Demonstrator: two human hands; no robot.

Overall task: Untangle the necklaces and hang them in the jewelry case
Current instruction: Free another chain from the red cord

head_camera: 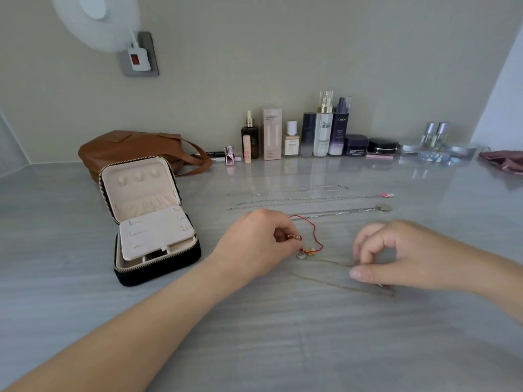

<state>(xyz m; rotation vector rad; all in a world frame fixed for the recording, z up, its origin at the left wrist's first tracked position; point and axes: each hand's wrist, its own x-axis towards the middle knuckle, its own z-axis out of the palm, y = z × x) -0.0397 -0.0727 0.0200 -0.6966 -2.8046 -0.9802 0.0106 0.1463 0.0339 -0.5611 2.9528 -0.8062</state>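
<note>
Between our hands, the red cord necklace (312,236) loops from our left hand (254,244), fingers pinched on its gold charm; our right hand (402,254) pinches a thin gold chain (334,281) against the table (283,335), jewelry case (152,219) open beside us.

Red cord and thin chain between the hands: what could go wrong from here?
1. The left hand pinches the knot of charms where the red cord meets the thin chain, and the right hand pinches that chain. Pulling apart could tighten the tangle or snap the chain.
2. The straightened necklaces lie just behind; a sweep of either hand could drag them back together.
3. The jewelry case hooks look empty; no necklace is hung yet.
</note>
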